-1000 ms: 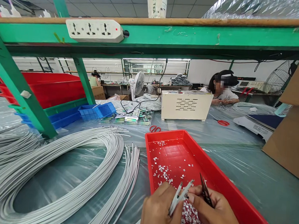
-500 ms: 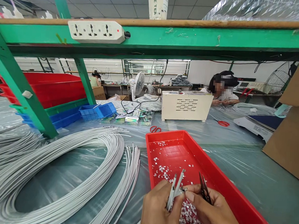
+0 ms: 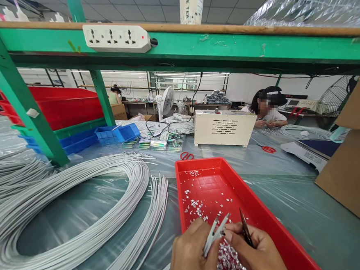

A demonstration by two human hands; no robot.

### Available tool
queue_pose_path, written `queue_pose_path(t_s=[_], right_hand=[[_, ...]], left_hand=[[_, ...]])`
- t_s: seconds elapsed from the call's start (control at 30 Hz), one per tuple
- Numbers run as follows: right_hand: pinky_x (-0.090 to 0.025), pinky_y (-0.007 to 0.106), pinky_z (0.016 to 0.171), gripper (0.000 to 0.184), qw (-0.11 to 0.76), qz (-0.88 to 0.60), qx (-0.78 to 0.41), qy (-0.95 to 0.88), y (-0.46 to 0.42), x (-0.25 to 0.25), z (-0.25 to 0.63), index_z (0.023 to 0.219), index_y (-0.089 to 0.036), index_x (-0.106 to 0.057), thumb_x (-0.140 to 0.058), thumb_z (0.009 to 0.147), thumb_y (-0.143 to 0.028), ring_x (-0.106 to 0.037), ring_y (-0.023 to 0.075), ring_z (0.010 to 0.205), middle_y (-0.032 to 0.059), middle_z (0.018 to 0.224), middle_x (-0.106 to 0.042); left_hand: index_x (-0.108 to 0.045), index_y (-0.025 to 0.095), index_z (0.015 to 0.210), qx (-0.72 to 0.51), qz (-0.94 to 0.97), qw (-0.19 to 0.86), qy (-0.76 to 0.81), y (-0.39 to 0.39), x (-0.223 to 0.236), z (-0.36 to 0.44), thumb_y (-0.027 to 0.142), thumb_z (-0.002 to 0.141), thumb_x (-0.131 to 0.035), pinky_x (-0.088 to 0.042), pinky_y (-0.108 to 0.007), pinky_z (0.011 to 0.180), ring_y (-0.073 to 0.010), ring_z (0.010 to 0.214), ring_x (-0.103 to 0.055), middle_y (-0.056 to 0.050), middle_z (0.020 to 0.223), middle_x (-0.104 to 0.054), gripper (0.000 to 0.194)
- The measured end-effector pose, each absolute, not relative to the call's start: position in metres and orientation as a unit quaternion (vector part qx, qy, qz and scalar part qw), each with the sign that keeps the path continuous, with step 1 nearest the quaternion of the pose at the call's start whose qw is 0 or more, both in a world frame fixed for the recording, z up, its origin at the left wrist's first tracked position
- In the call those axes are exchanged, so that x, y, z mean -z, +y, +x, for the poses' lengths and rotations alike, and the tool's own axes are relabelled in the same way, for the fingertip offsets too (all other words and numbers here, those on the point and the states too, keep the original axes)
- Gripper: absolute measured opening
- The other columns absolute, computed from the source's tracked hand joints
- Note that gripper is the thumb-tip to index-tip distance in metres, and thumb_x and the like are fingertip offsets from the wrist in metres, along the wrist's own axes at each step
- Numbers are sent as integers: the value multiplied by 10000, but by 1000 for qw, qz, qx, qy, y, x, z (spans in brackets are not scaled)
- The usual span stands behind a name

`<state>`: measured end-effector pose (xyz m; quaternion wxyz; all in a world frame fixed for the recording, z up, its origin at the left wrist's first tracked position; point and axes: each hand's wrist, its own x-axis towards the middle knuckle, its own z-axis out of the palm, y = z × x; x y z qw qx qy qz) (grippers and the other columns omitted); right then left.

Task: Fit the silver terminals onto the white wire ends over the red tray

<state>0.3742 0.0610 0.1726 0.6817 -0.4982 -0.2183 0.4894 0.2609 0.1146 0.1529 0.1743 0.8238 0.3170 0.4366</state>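
Observation:
My left hand is closed round the ends of a few white cables, which stick up between my hands over the red tray. My right hand holds small dark snips, blades pointing up, while its thumb and forefinger pinch the cable tips. White insulation scraps lie in the tray under both hands. Both hands are cut off by the bottom edge.
A big coil of white cables lies to the left. A green shelf frame with a power strip runs overhead. Beyond are a cream metal box, red scissors, blue bins, a cardboard box and a seated person.
The cable ends tilted upright half a second ago and now lean right again, spread slightly. My right fingers stay on the tips; the hands barely shifted.

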Motion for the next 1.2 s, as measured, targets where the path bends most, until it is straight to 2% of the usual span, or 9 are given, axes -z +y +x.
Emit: queue_pose_path(t_s=[0.2,0.3,0.43,0.6,0.8,0.93,1.0,1.1,1.2], right_hand=[[-371,149,500,281,668,-533,-459,-244,61,-171,376,585,-146,-618,-818,444,-283,-495,86,504,-19,518,-595],[-355,175,506,273,664,-554,-429,-262,62,-172,374,566,-147,-586,-766,493,-338,-476,96,509,-21,512,-572],[-337,201,533,243,661,-580,-394,-267,62,-175,372,576,-148,-577,-694,526,-355,-455,106,533,-24,527,-543],[-248,193,485,201,666,-561,-431,-237,63,-173,372,581,-145,-559,-682,522,-293,-316,58,483,-66,507,-424],[-201,180,461,231,669,-539,-467,-208,65,-168,372,606,-129,-513,-657,526,-291,-273,36,438,-73,483,-413],[-166,168,427,202,673,-526,-478,-207,65,-169,374,588,-132,-525,-667,537,-266,-203,26,411,-106,430,-320],[-217,159,437,202,673,-520,-482,-210,64,-170,375,581,-136,-543,-699,532,-255,-258,32,417,-94,428,-362],[-323,164,523,238,675,-520,-470,-230,64,-169,377,596,-139,-591,-766,504,-271,-416,70,519,-36,530,-523],[-342,180,548,254,658,-522,-468,-275,65,-165,381,648,-152,-633,-779,528,-322,-442,93,560,-21,574,-553]], left_hand=[[-569,149,702,-429,839,145,301,113,-153,261,133,811,-464,-351,-228,521,-106,566,-510,0,621,-528,152],[-562,154,697,-431,840,144,298,112,-152,261,131,813,-459,-341,-227,514,-101,559,-501,2,619,-524,157],[-535,165,653,-419,823,206,323,112,-150,263,175,813,-467,-334,-231,526,-107,573,-506,-1,628,-535,174],[-587,160,640,-396,794,301,349,114,-155,264,291,810,-481,-365,-245,576,-142,621,-533,-32,652,-583,239],[-616,169,643,-363,773,389,345,115,-171,263,240,768,-527,-371,-222,596,-128,632,-566,-2,660,-628,169],[-627,156,655,-354,770,408,341,116,-176,263,242,751,-536,-385,-222,600,-136,635,-573,-9,659,-641,157],[-644,150,704,-338,756,438,349,118,-175,263,272,746,-542,-395,-240,602,-159,647,-581,-30,689,-661,166],[-641,131,703,-321,743,466,356,121,-172,261,337,763,-526,-385,-265,603,-183,660,-563,-58,685,-647,244],[-623,107,702,-329,691,540,352,125,-171,258,426,747,-552,-376,-275,615,-173,653,-524,-61,659,-603,330]])
